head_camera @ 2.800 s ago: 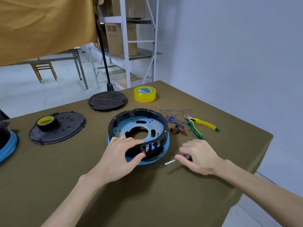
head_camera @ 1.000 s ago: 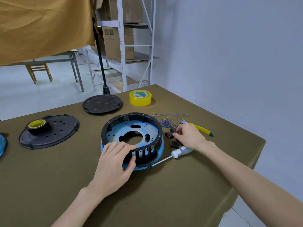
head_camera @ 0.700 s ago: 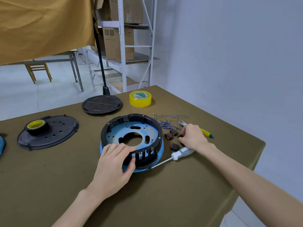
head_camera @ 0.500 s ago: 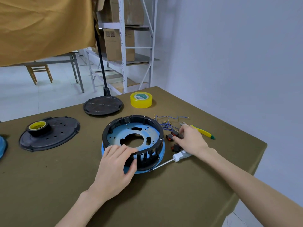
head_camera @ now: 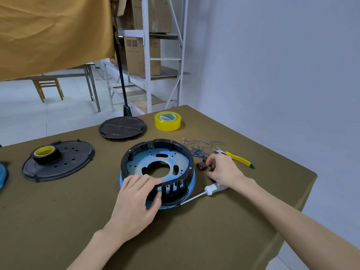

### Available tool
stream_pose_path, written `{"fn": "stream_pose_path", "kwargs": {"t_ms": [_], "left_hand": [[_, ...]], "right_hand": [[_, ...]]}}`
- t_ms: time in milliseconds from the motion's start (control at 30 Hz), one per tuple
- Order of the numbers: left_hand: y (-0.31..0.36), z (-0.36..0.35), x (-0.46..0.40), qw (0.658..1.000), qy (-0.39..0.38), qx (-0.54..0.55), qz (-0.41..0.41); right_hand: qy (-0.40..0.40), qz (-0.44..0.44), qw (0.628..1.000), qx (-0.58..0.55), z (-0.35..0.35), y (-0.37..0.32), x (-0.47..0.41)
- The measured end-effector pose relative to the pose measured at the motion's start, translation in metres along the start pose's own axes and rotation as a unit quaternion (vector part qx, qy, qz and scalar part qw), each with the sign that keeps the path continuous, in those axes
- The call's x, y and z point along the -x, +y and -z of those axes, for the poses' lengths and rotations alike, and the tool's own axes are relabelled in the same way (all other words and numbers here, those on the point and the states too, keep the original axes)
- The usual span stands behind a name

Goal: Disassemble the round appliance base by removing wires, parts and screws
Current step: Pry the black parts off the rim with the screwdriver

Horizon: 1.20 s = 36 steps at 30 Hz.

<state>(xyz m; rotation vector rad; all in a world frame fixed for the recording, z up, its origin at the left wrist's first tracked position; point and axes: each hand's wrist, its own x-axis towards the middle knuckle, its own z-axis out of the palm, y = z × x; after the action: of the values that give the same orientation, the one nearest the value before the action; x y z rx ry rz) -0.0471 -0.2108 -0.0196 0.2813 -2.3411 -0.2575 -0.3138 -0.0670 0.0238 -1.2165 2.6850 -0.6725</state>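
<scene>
The round appliance base (head_camera: 155,152), a black ring over a blue plate with a central hole, lies in the middle of the olive table. My left hand (head_camera: 136,201) grips its near rim, fingers over the top and thumb against the slotted outer wall. To the right of the base, my right hand (head_camera: 222,170) pinches a small black switch part beside another black and red switch (head_camera: 201,165) that lies on the table. A white-handled screwdriver (head_camera: 211,190) lies under my right wrist, its shaft pointing at the base. Cut blue wires (head_camera: 196,149) lie behind the switches.
Yellow-and-green cutters (head_camera: 238,159) lie right of the wires. A yellow tape roll (head_camera: 168,121) and a black lid (head_camera: 122,128) sit at the back. A black perforated disc (head_camera: 64,162) carrying a small tape roll (head_camera: 45,153) lies left. The table edge (head_camera: 309,191) is close on the right.
My right hand left the screwdriver on the table and moved back to the switches beside the wires. The red switch under my left thumb is gone from the base wall. My left hand stays on the rim.
</scene>
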Motion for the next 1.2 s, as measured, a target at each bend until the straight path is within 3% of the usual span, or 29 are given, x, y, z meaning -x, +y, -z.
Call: {"fn": "stream_pose_path", "kwargs": {"t_ms": [100,200,267,533,800,933,1100,1200], "left_hand": [[-0.001,-0.001,0.0,1.0,0.003,0.0,-0.004],[-0.001,-0.002,0.0,1.0,0.004,-0.004,-0.003],[-0.002,-0.003,0.001,1.0,0.006,-0.004,-0.003],[-0.003,-0.002,0.001,1.0,-0.005,-0.005,0.001],[-0.003,-0.004,0.001,1.0,-0.007,-0.003,0.002],[-0.003,-0.003,0.001,1.0,-0.008,-0.003,0.003],[-0.001,0.0,0.001,1.0,-0.01,-0.003,0.006],[0.003,0.003,0.0,1.0,-0.017,-0.005,0.009]], "right_hand": [[-0.013,0.004,1.0,0.007,-0.003,-0.001,0.001],[0.025,-0.027,0.989,0.142,-0.006,0.001,0.007],[0.011,-0.05,0.984,0.173,-0.005,-0.002,0.008],[-0.026,-0.003,0.993,0.117,-0.011,-0.01,0.01],[0.01,-0.011,0.997,0.07,-0.007,-0.006,0.007],[0.034,0.038,0.998,0.038,-0.003,0.001,0.021],[-0.078,0.127,0.988,0.026,0.01,0.024,0.052],[-0.072,0.141,0.987,0.015,0.017,0.032,0.067]]}}
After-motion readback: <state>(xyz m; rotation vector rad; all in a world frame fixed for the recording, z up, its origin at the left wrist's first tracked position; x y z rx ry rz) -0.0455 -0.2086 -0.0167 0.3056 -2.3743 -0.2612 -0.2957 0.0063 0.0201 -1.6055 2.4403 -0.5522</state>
